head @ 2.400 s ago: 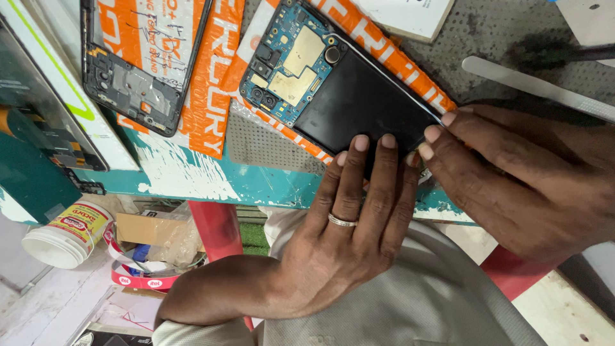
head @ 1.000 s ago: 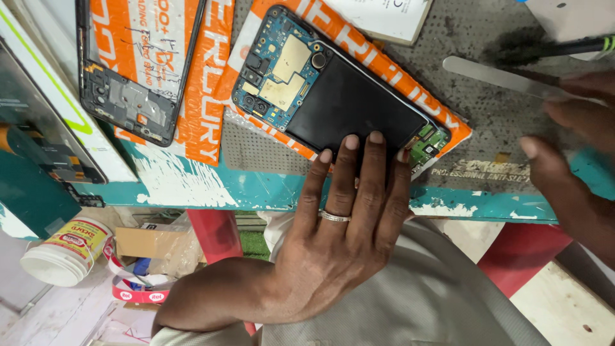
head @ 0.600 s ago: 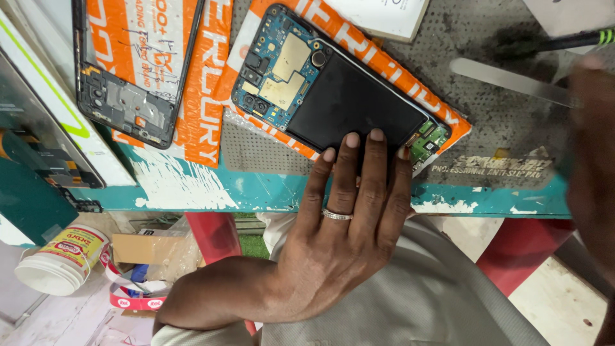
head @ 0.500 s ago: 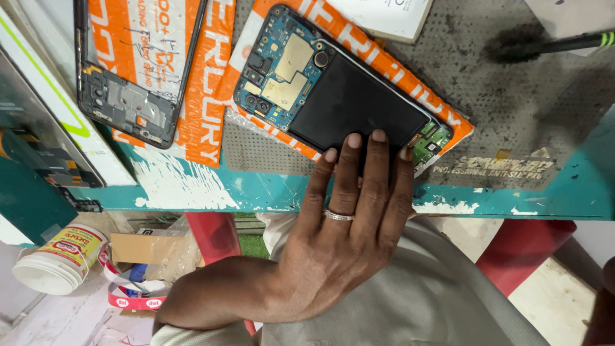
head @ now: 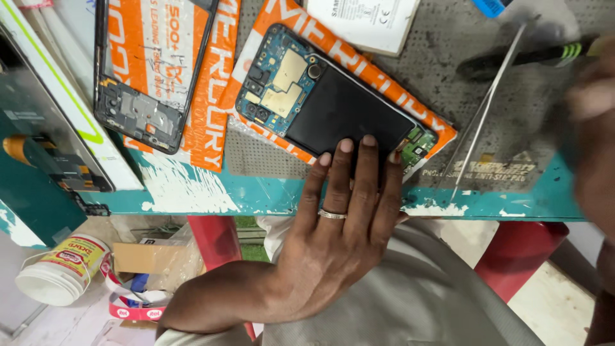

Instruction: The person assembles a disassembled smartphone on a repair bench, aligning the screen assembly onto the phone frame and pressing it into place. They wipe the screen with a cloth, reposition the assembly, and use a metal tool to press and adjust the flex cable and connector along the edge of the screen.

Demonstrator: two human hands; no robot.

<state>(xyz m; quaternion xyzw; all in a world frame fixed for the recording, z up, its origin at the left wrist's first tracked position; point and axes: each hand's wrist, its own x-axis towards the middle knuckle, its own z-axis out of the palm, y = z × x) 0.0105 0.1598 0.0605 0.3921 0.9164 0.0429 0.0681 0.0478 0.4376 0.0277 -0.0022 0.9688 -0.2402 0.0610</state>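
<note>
Left hand (head: 333,250) lies flat, fingers spread, fingertips pinning the opened phone (head: 333,106) just ahead; its long axis slants away leftward. Right hand (head: 592,128), blurred, grip indeterminable, hovers beside the tweezers (head: 487,112).

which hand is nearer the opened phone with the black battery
Left. The left hand lies flat with its fingertips on the opened phone's near edge. The right hand, blurred, is off at the right beside the metal tweezers, clear of it.

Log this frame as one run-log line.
left hand: fingertips on opened phone | right hand: blurred, by tweezers
</note>
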